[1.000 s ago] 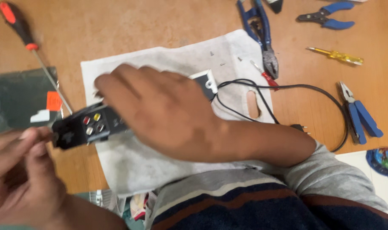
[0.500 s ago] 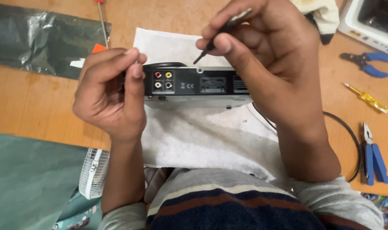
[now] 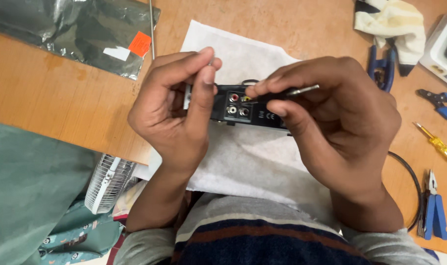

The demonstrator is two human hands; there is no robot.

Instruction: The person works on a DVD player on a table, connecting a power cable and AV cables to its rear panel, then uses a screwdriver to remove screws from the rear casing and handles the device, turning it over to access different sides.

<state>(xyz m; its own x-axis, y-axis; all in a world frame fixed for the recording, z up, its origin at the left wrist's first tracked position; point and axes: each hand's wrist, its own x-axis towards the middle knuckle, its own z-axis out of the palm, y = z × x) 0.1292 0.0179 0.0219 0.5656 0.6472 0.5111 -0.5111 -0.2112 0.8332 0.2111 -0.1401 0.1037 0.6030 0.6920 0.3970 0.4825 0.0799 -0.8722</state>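
At the far left a silvery antistatic bag (image 3: pixel 71 34) is lying on the wooden table (image 3: pixel 51 108), now nearer the top edge than half a second ago, as the view has been dipping. The left hand (image 3: pixel 176 115) is clamping its fingers on the end of the small black device (image 3: pixel 248 105), gripping it above the white cloth (image 3: pixel 243 162). The right hand (image 3: pixel 331 122) has been dropping lower and is pinching a thin metal tool (image 3: pixel 302 90) flat over the coloured sockets, so work at that rear panel seems to be starting. Blue-handled pliers (image 3: pixel 434 213) are resting at the right
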